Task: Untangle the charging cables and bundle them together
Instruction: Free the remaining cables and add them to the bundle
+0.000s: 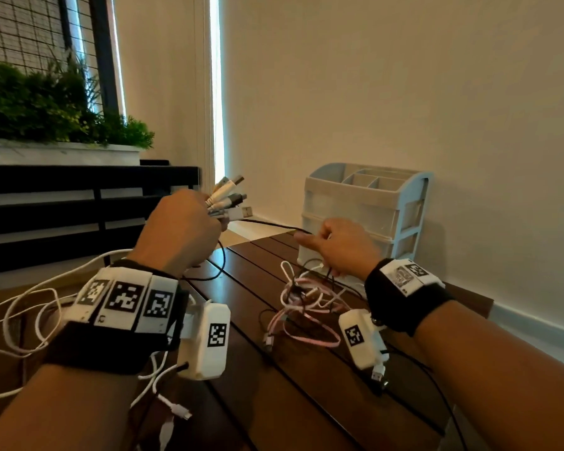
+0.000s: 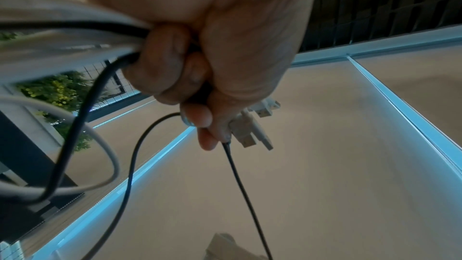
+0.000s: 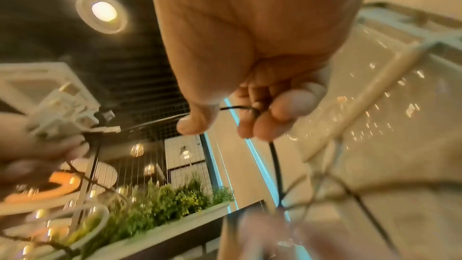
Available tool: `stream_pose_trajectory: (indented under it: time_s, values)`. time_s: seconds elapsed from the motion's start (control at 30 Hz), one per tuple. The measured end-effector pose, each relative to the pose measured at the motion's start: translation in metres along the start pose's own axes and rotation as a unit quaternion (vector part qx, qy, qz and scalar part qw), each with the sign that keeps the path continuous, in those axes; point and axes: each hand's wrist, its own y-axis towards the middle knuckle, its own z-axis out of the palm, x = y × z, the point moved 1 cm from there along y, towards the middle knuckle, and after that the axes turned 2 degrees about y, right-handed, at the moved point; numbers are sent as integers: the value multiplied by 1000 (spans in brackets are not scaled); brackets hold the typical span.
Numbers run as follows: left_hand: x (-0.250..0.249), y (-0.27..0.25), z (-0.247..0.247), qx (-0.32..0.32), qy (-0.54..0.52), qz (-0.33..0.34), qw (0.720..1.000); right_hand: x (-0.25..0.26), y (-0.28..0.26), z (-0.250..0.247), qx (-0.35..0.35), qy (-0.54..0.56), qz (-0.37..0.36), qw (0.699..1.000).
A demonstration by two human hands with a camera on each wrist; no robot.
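Note:
My left hand (image 1: 183,229) is raised above the table's left edge and grips a bunch of cable ends, their USB plugs (image 1: 228,196) sticking out past the fingers (image 2: 170,70). A thin black cable (image 1: 274,225) runs taut from that fist to my right hand (image 1: 336,245), which pinches it between thumb and fingers (image 3: 275,114). Below the right hand a tangle of pink, white and black cables (image 1: 303,301) lies on the dark wooden table (image 1: 274,402). White cables (image 1: 30,307) hang in loops from the left fist off the table's left side.
A white plastic drawer organizer (image 1: 368,209) stands at the table's back right corner against the wall, just behind my right hand. A planter with green plants (image 1: 46,102) sits on a black rail at the left. Loose plug ends (image 1: 179,411) lie near the front edge.

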Motion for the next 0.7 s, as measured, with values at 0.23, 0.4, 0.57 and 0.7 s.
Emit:
stream_pose_trajectory:
  time_s: [0.23,0.4,0.57,0.7]
  values:
    - [16,8,-12,-27,-44,-16,999,-11,3,0,81,75,98,989]
    - [17,8,-8,-24,3,-18,1000,-8,3,-7,31,134,68,988]
    - [18,9,-6,-25,16,-24,999,-12,4,-10,56,40,11,998]
    - [21,11,-11,-31,-5,-37,999,-26,7,-11,64,-89,32,993]
